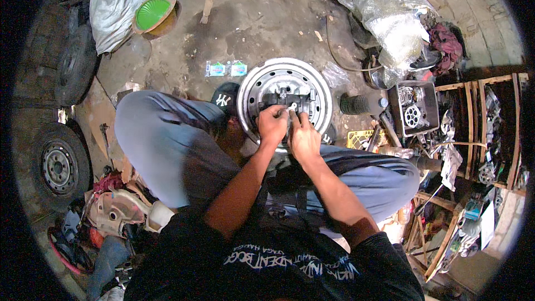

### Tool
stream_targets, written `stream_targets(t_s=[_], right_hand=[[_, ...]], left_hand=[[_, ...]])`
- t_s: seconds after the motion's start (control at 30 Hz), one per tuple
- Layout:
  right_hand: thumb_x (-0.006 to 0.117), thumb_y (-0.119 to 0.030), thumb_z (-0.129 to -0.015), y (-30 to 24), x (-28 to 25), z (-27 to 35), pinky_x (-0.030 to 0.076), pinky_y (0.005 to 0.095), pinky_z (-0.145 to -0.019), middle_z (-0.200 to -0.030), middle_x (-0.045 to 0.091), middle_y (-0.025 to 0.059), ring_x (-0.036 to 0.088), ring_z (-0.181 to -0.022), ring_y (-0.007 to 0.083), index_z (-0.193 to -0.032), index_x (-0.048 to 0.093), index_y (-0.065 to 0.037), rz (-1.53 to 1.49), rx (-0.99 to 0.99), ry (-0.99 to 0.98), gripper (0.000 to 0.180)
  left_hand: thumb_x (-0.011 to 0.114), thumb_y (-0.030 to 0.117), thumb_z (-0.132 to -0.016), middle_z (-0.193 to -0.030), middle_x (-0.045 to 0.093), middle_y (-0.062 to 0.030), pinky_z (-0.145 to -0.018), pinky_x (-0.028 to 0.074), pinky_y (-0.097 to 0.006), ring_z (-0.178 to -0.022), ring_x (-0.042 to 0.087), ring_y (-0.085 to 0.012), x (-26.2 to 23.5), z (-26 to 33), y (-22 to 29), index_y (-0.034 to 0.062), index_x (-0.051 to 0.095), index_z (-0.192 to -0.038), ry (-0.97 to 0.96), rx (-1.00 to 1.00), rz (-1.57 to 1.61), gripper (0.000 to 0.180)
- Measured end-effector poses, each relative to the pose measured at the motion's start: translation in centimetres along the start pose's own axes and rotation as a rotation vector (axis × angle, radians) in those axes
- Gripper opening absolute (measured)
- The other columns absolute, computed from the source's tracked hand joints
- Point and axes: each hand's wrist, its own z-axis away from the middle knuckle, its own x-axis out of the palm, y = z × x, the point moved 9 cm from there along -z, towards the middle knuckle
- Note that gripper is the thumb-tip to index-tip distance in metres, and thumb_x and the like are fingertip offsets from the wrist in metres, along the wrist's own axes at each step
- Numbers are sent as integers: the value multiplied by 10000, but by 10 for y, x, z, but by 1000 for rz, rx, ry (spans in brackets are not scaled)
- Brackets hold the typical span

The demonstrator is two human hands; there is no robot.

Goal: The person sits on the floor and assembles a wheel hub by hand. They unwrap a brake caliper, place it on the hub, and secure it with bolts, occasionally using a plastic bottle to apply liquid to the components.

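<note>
A silver steel wheel rim [321, 86] lies flat on the floor between my legs. On its middle sits a dark metal mechanical part [304, 100], its exact kind unclear. My left hand [272, 127] is at the part's near side, thumb and fingers pinched together; what they hold is hidden. Close beside it, my right hand [304, 138] has its fingers closed at a small pale metal piece with a ring-shaped end [293, 106]. The two hands' fingertips nearly meet over the rim.
Two small packets [227, 68] lie beyond the rim. To the right stand a dark ribbed cylinder [359, 104] and a grey bin [429, 114] of metal parts, near a wooden rack [471, 128]. At left are a tyre [58, 164] and a green-lined bowl [154, 13].
</note>
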Motion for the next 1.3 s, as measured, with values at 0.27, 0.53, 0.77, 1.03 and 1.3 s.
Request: stream_targets(t_s=[0.27, 0.53, 0.77, 1.03, 1.3], right_hand=[[651, -90, -810, 6, 13, -9, 581, 469, -697, -1023, 686, 184, 720, -796, 373, -1365, 538, -55, 97, 78, -203, 568], [618, -170, -875, 13, -16, -14, 568, 495, -705, -957, 702, 169, 702, -787, 394, -1165, 704, -102, -71, 151, -8, 310], [627, -153, -871, 4, -24, -5, 567, 473, -685, -928, 700, 153, 693, -760, 376, -1181, 715, -109, -123, 99, 88, 325], [621, -169, -880, 4, -8, -2, 573, 474, -674, -903, 722, 185, 705, -737, 373, -1263, 664, -100, -106, 99, 5, 391], [638, -140, -847, 6, 8, -2, 567, 494, -614, -774, 713, 210, 707, -667, 384, -1391, 540, -77, 18, 107, -129, 557]], left_hand=[[732, 39, -856, -966, 760, -179, -803, 553, -322, -874, 733, -222, 4, 0, -12, -42, 730, -1035, -66, -98, 217, 197], [786, 30, -759, -833, 752, -120, -737, 552, -310, -770, 724, -186, 7, -4, -6, -14, 711, -871, -46, -24, 122, 142], [825, 109, -748, -810, 748, -136, -693, 553, -339, -711, 704, -203, 7, -7, -10, -2, 725, -840, 29, 34, 20, 176], [808, 123, -778, -831, 763, -126, -678, 544, -326, -709, 705, -181, 15, -8, -37, -34, 745, -861, -11, -133, 168, 188], [755, 158, -845, -819, 746, -190, -693, 524, -374, -728, 716, -249, 13, -2, -27, -55, 748, -901, -31, -172, 79, 221]])
